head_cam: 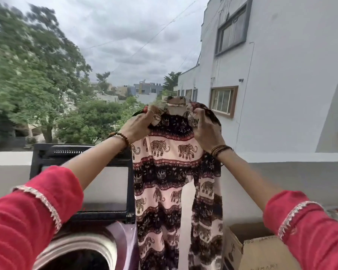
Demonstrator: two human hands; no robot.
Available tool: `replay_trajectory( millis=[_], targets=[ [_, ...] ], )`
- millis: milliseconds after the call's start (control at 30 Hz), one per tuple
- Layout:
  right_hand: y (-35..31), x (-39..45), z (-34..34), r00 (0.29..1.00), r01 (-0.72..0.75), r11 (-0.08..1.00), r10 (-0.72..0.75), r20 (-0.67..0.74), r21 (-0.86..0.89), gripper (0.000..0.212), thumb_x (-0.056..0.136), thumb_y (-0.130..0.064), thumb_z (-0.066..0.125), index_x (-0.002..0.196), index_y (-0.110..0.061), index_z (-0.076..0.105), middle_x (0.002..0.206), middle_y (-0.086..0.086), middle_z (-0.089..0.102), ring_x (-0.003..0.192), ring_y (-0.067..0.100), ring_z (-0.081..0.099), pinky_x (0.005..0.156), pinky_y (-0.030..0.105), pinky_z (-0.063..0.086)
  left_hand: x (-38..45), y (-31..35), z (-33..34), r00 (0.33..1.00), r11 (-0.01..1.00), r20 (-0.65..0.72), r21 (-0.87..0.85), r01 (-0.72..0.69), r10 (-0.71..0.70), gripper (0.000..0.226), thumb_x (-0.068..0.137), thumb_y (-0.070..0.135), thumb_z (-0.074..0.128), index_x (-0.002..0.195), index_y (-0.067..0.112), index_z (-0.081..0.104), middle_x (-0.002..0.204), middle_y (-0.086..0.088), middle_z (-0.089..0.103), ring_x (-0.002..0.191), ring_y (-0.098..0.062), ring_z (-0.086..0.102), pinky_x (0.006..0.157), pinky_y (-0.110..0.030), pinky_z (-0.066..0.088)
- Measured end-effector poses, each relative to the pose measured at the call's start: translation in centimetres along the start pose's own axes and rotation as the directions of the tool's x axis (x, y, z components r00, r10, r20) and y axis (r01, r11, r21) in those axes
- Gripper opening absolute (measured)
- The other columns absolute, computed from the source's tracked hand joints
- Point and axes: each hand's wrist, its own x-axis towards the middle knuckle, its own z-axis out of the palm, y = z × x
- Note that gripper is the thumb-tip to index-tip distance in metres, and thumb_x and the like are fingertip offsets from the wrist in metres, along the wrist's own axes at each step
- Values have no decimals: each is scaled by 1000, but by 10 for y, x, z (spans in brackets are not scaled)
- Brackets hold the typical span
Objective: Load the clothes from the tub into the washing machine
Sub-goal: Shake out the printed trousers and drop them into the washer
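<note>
Elephant-print trousers (164,172) hang at arm's height in the middle of the view, held up by both hands at the bunched waistband. The left hand (139,123) is closed on the left side of the waistband, with rings on its fingers and a beaded bracelet (120,136) at the wrist. The right hand (207,131) is clamped on the right side of the same band, with dark bangles (220,150) around its wrist. Both forearms come out of red sleeves (37,207) edged with pale trim. The two legs of the trousers drop straight down, the left one falling in front of the washing machine's (125,242) purple top edge and just right of its drum opening (80,256). The machine's dark-framed lid (82,152) stands raised behind the drum. To the right of the hanging legs sits an open cardboard box (252,250). Behind everything runs a pale parapet wall (281,172), with trees (37,84) to the left and a white building (281,65) to the right under a cloudy sky.
</note>
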Motion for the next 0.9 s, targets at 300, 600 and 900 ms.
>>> replay_trajectory(
  millis=[300, 600, 900],
  targets=[
    [-29, 64, 22, 911, 407, 812, -391, 126, -419, 75, 63, 13, 61, 126, -13, 30, 109, 11, 65, 100, 29, 62, 95, 43, 43, -4, -41, -76, 986, 828, 36, 549, 116, -162, 88, 87, -16, 38, 149, 25, -9, 62, 0, 31, 48, -8, 30, 40, -18, 27],
    [-80, 113, 37, 854, 507, 660, -474, 216, -554, 78, 62, 6, 73, 133, -13, 48, 116, 7, 63, 109, 24, 59, 99, 37, 45, -24, -80, -137, 969, 588, -23, 791, 168, -246, 89, 85, -16, 39, 149, 25, -6, 59, 2, 32, 48, -9, 32, 44, -19, 31],
    [-146, 174, 52, 816, 515, 469, -524, 242, -718, 72, 46, -16, 86, 114, -26, 64, 100, -6, 69, 94, 14, 65, 92, 31, 35, -37, -114, -190, 968, 498, -35, 853, 158, -247, 87, 88, -14, 39, 149, 25, -9, 60, 1, 30, 48, -9, 28, 51, -20, 36]
  ],
)
